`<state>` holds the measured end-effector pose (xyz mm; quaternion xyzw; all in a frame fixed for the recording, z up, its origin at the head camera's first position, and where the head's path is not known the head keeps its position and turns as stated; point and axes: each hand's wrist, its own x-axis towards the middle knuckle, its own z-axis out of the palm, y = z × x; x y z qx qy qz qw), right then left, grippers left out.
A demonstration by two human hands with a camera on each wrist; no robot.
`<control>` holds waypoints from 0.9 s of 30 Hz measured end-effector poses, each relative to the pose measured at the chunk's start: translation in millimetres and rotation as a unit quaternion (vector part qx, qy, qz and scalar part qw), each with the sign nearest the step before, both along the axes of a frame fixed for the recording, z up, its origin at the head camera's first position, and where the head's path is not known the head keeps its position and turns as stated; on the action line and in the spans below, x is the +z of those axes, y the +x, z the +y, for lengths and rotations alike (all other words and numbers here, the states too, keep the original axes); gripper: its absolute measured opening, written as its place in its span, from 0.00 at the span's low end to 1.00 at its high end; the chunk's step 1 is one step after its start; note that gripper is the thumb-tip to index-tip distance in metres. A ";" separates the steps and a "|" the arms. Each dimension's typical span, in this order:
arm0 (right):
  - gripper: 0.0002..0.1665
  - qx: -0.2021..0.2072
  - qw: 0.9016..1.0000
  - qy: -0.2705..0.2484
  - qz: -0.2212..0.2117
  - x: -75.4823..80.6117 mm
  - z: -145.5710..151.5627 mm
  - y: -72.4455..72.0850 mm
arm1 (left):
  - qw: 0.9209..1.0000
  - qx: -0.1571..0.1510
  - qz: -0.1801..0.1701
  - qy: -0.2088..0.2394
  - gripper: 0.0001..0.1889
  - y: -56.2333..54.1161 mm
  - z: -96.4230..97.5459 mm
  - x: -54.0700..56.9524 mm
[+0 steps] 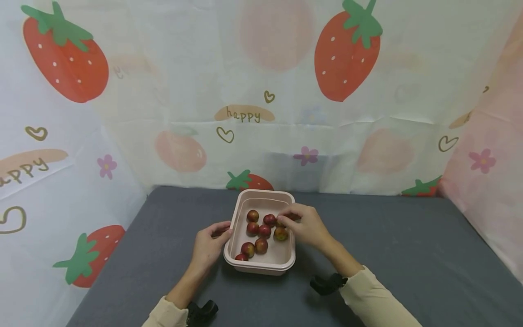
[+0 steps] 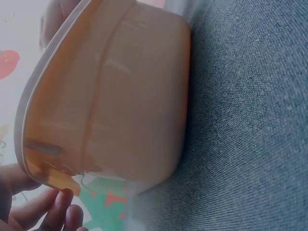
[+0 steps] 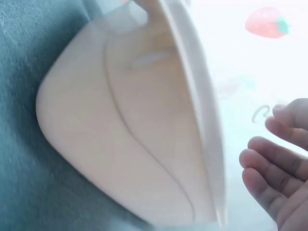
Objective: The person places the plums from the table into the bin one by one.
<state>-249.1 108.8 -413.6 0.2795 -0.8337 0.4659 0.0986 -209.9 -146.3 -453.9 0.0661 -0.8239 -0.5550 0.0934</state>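
Observation:
A pale pink plastic container (image 1: pixel 259 269) holds several small round red fruits (image 1: pixel 264 231), some with yellow-green patches. My left hand (image 1: pixel 207 247) pinches the container's left rim between thumb and fingers; in the left wrist view its fingers (image 2: pixel 60 207) are at the rim's corner. Over the right side of the container is my right hand (image 1: pixel 304 225), its fingertips close above a greenish-red fruit (image 1: pixel 280 234) and partly covering another. In the right wrist view the right hand's fingers (image 3: pixel 274 163) are loosely bent above the rim, with nothing seen between them.
A dark grey cloth (image 1: pixel 388 254) covers the table under the container. Behind and at both sides hangs a white and pink curtain (image 1: pixel 196 81) printed with strawberries. Black wrist straps (image 1: pixel 327 284) sit at the cuffs of the cream sleeves.

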 end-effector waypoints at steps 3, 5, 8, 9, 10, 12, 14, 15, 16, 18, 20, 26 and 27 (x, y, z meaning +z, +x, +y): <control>0.05 -0.016 1.000 -0.007 -0.002 -0.4 9.2 -1.2 | 1.000 0.002 -0.007 0.009 0.14 -0.3 0.4 0.0; 0.05 -0.028 1.000 -0.008 0.002 0.0 14.9 -1.4 | 1.000 0.003 -0.006 0.013 0.15 -0.4 0.5 0.1; 0.05 -0.043 0.999 -0.006 0.011 -0.2 23.8 -1.0 | 1.000 0.000 -0.005 0.015 0.14 -0.4 0.9 1.2; 0.05 -0.047 0.999 -0.004 0.015 -0.8 26.7 -0.9 | 1.000 -0.001 -0.002 0.011 0.14 -0.6 0.9 1.2; 0.05 -0.052 0.999 -0.002 0.017 -0.8 29.5 -0.3 | 1.000 -0.003 0.002 0.007 0.14 -1.1 0.9 0.9; 0.06 -0.059 0.998 0.002 0.018 -2.7 35.1 0.1 | 1.000 -0.004 0.009 -0.004 0.15 -1.7 0.7 0.2; 0.06 -0.064 0.998 0.006 0.018 -4.3 40.5 0.7 | 1.000 -0.003 0.017 -0.021 0.15 -2.6 0.2 -1.0; 0.06 -0.067 0.998 0.007 0.017 -5.3 43.2 1.0 | 0.999 -0.002 0.020 -0.028 0.15 -2.7 0.1 -1.4; 0.05 -0.069 0.997 0.010 0.014 -6.2 46.0 1.5 | 0.999 0.000 0.021 -0.036 0.16 -2.7 -0.1 -1.6; 0.05 -0.076 0.997 0.015 0.010 -8.4 52.2 2.4 | 0.999 0.003 0.021 -0.048 0.16 -2.3 -0.5 -1.4; 0.05 -0.085 0.996 0.021 0.005 -10.6 59.2 3.4 | 0.998 0.004 0.019 -0.054 0.16 -1.9 -0.6 -1.1; 0.06 -0.102 0.994 0.030 -0.006 -14.8 79.8 5.9 | 0.998 0.001 0.012 -0.054 0.15 -1.6 -1.2 0.6; 0.06 -0.103 0.994 0.031 -0.009 -15.4 82.5 6.2 | 0.998 0.001 0.012 -0.055 0.15 -1.5 -1.3 0.7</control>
